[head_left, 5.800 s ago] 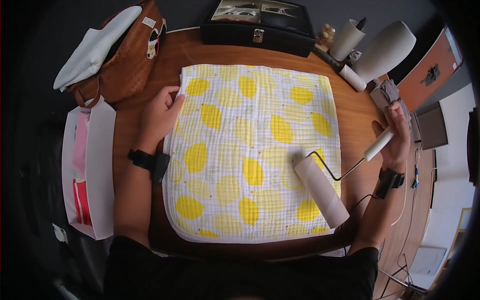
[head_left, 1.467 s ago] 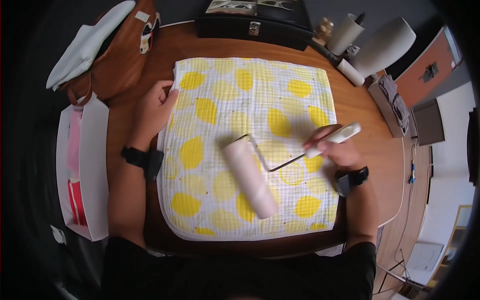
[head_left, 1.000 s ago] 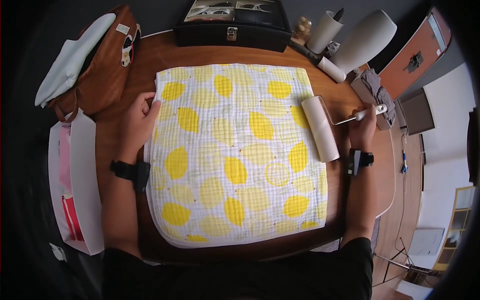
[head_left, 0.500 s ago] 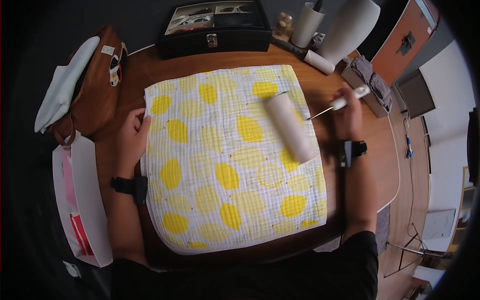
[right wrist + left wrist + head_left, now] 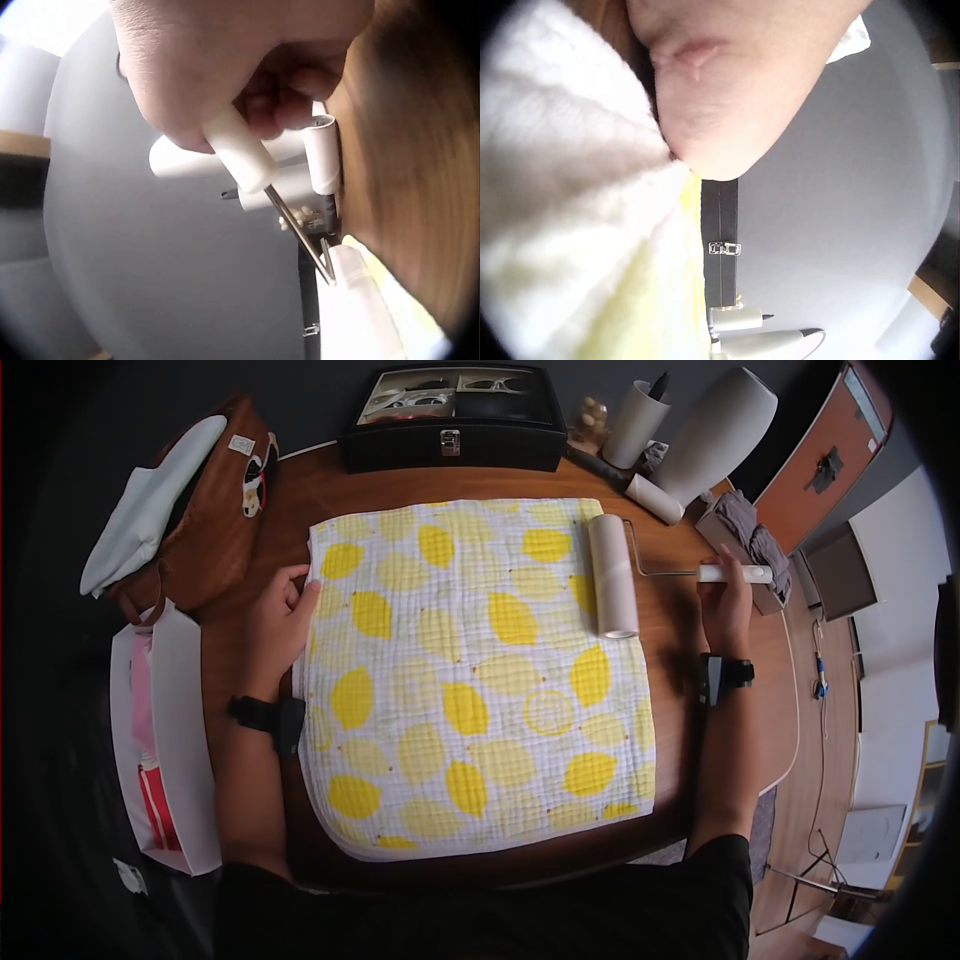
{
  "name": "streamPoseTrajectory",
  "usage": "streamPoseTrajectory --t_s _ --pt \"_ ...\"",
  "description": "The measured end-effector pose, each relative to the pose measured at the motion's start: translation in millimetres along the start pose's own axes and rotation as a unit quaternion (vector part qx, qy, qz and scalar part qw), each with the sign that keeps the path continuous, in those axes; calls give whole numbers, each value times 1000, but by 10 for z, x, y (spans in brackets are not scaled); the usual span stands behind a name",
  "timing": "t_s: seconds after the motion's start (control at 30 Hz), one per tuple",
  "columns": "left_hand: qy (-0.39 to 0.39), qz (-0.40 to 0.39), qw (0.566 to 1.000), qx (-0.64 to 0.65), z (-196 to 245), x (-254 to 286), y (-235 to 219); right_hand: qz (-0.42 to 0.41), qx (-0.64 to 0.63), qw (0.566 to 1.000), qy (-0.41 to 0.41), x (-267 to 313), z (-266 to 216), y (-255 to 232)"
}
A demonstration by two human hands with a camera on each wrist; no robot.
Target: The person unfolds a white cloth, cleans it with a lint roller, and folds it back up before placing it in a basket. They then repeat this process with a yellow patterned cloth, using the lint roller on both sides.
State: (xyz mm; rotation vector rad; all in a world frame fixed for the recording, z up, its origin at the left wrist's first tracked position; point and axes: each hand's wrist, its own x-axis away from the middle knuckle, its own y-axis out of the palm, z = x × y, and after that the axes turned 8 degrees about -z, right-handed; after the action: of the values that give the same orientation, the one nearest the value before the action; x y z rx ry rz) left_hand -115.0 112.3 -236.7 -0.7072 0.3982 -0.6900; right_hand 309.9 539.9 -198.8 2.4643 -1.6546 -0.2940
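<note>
A folded quilted cloth (image 5: pixel 480 760) with a yellow lemon print lies on the wooden table. My left hand (image 5: pixel 282 622) pinches its left edge; the left wrist view shows the cloth (image 5: pixel 577 172) creasing toward the thumb. With curled fingers my right hand (image 5: pixel 727 605) grips the white handle (image 5: pixel 745 574) of a lint roller (image 5: pixel 613 575). The roller's pale paper tube lies along the cloth's far right edge, and its bent metal rod reaches right to the handle. The right wrist view shows the roller handle (image 5: pixel 240 154) coming out below my hand (image 5: pixel 240 60).
A black glasses case (image 5: pixel 450 445) stands at the back. Behind to the right are a white cup (image 5: pixel 636 425), a grey rounded vase-like object (image 5: pixel 720 435), a spare roll (image 5: pixel 655 498) and a box of grey cloth (image 5: pixel 755 535). A brown bag (image 5: pixel 215 510) and white box (image 5: pixel 185 760) sit left.
The lint roller passed over the cloth's middle, then to its right side. In the last half second it swung straighter along the far right edge. My left hand stays at the left edge.
</note>
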Motion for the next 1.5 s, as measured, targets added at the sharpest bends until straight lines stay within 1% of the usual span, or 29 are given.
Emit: streamPoseTrajectory --t_s 0.1,0.2,0.3,0.43,0.53,0.63,0.67,0.73,0.8,0.83,0.93,0.97,1.0,1.03,1.1,1.13,1.2,1.27,1.33,1.37,1.47,1.5 --pt "-1 1 1000 12 -30 -18 17 -86 118 989 19 259 -84 281" --pt "7 2 1000 15 -102 -34 30 -208 127 969 28 476 -44 576" --pt "4 0 1000 8 -85 -31 24 -248 113 960 64 750 39 994" --pt "-1 -1 1000 -2 -30 -11 11 -278 154 944 92 893 39 1280" --pt "2 -1 1000 -3 -50 -16 4 -244 151 954 91 917 32 1324" --pt "2 -6 1000 6 -42 -11 1 -187 90 969 130 658 172 995" --pt "0 -7 1000 9 -32 -7 -5 -123 34 988 91 603 223 966" --pt "0 -3 1000 -2 -24 -5 -9 -38 17 996 76 360 268 683" --pt "1 0 1000 -8 -21 7 -13 -14 -14 997 70 107 332 326" --pt "5 0 1000 -10 -14 9 -20 -16 -19 997 72 35 327 211" --pt "7 3 1000 -11 -13 0 -14 -34 8 996 77 219 122 338" --pt "7 3 1000 -12 -16 0 -13 -36 14 994 101 323 74 452" --pt "7 3 1000 -13 -15 2 -17 -53 31 991 116 407 60 536" --pt "6 2 1000 -13 -12 -1 -18 -114 73 989 61 513 133 622" --pt "8 1 1000 -12 -11 -16 -7 -212 56 973 73 731 230 827" --pt "10 2 1000 -9 -34 -20 4 -249 -4 958 141 842 233 945" --pt "12 4 1000 -7 -79 -26 22 -345 68 919 180 1126 178 1247" --pt "15 5 1000 -9 -111 -36 37 -469 92 861 172 1324 205 1456" --pt "13 6 1000 -16 -84 -26 32 -524 148 838 48 1418 115 1548" --pt "11 7 1000 -20 -79 -24 27 -547 175 818 -15 1444 93 1561" --pt "9 4 1000 -4 -124 -35 31 -476 106 864 124 1247 184 1340" --pt "1 2 1000 -11 -61 -20 9 -439 61 891 100 1154 279 1246"
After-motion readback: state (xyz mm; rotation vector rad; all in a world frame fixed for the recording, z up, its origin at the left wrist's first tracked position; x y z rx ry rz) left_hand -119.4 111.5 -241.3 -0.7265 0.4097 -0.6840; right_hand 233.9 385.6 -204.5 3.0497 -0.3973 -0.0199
